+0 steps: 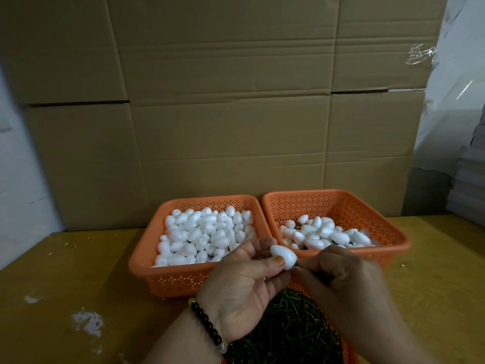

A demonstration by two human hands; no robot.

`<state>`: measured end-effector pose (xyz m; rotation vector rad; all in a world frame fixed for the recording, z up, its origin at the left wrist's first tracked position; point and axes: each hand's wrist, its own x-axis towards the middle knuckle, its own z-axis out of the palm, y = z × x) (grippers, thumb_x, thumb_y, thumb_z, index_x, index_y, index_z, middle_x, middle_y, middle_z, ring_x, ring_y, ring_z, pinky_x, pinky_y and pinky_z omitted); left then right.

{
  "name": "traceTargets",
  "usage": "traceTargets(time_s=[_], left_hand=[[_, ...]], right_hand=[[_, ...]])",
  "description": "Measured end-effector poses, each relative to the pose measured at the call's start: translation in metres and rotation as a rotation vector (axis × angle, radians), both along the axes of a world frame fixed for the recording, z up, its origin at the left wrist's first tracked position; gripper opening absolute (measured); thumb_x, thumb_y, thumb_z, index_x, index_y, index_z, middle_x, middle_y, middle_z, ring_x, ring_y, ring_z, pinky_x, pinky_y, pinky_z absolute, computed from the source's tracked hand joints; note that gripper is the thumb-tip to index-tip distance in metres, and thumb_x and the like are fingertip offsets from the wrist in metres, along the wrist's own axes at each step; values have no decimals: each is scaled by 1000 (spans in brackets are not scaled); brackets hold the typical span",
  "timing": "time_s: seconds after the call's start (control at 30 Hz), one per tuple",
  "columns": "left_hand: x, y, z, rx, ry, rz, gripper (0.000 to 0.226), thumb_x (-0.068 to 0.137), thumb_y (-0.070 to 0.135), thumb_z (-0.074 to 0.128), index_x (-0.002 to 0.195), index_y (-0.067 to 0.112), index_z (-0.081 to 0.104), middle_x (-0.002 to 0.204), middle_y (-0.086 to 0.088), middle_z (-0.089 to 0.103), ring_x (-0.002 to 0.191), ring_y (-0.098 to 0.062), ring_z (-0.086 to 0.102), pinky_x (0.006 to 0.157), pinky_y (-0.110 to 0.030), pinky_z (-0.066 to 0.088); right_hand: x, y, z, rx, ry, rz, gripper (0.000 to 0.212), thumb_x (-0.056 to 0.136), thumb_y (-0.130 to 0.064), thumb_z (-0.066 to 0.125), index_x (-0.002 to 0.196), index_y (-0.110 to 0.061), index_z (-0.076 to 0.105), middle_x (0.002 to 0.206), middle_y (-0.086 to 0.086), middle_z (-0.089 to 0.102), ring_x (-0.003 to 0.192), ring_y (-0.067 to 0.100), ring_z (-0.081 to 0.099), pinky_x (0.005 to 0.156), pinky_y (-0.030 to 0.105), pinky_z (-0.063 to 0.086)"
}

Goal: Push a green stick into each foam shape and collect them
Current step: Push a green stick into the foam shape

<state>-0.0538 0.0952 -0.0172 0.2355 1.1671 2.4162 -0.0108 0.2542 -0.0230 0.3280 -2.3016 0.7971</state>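
Nearest, at six o'clock, I see a basket of green sticks (288,327) below both hands. My left hand (241,282), wearing a dark bead bracelet (207,324), pinches one white foam shape (282,257) between thumb and fingers, blunt end turned toward three o'clock, probably to meet a stick. My right hand (338,274) has fingertips pressed together at that end; whether they hold a stick I cannot tell. Beyond, at eleven o'clock, an orange basket (147,258) brims with plain foam shapes; at one o'clock a second orange basket (380,219) holds fewer, seemingly finished ones. All rest on a scuffed yellow table (65,285) before a cardboard wall (223,114).
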Motion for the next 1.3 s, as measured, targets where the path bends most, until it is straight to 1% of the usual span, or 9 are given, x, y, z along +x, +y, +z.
traceTargets(time_s=[0.2, 0.3, 0.37, 0.53, 0.8, 0.9, 1.03, 1.2, 1.3], left_hand=[[0, 0, 0, 8, -20, -3, 31, 64, -9, 64, 91, 5, 63, 89, -17, 70, 77, -23, 71, 64, -31, 58], [0, 0, 1, 27, -33, -8, 29, 66, -10, 64, 91, 4, 64, 91, -18, 70, 78, -24, 71, 65, -34, 59], [0, -1, 1, 51, -42, -18, 28, 68, -9, 62, 94, 2, 63, 94, -20, 70, 79, -25, 71, 66, -35, 59], [-1, -2, 3, 100, -74, -27, 29, 72, -6, 60, 101, 2, 59, 99, -22, 70, 78, -26, 70, 65, -34, 59], [-1, -3, 2, 153, -106, -55, 35, 75, -5, 60, 109, 0, 57, 102, -22, 69, 80, -26, 71, 64, -34, 59], [-1, -3, 2, 157, -117, -49, 36, 74, -4, 61, 110, 0, 57, 100, -22, 70, 80, -26, 71, 66, -34, 59], [-3, -3, 3, 196, -155, -39, 41, 75, -1, 62, 117, -1, 57, 94, -22, 69, 77, -28, 70, 65, -35, 60], [-2, -2, 4, 185, -218, -40, 25, 74, 10, 67, 96, 0, 71, 85, -17, 68, 66, -22, 68, 58, -32, 58], [-1, 0, 2, 123, -241, -71, 24, 72, 21, 68, 85, 2, 77, 82, -12, 68, 64, -19, 65, 59, -30, 57]], right_hand=[[1, -1, 2, -1, -8, -10, 6, 69, -28, 78, 75, -30, 76, 61, -17, 59, 56, 1, 58, 48, 12, 44], [1, -1, 2, -17, -38, -9, 13, 67, -33, 79, 80, -33, 76, 65, -21, 61, 61, -1, 61, 51, 14, 48], [1, -2, 3, -40, -42, -4, 18, 63, -34, 83, 80, -34, 76, 65, -23, 60, 66, -4, 61, 56, 10, 48], [3, -3, 5, -84, -18, 5, 21, 61, -39, 80, 81, -33, 76, 64, -22, 60, 66, -4, 61, 57, 10, 48], [3, -3, 7, -108, 25, 29, 21, 65, -35, 80, 85, -29, 76, 69, -21, 63, 67, -3, 62, 55, 10, 49], [3, -4, 6, -109, 38, 30, 19, 66, -32, 80, 83, -27, 76, 70, -22, 63, 67, -4, 62, 55, 7, 47], [2, -4, 6, -124, 59, 44, 19, 66, -37, 78, 84, -34, 74, 71, -20, 64, 65, -3, 63, 55, 13, 51], [2, -4, 5, -138, 55, 49, 25, 67, -47, 71, 87, -32, 73, 75, -19, 64, 70, -2, 63, 59, 14, 52], [1, -4, 3, -150, 57, 52, 27, 66, -41, 76, 88, -45, 62, 79, -19, 63, 76, -2, 63, 65, 15, 52]])
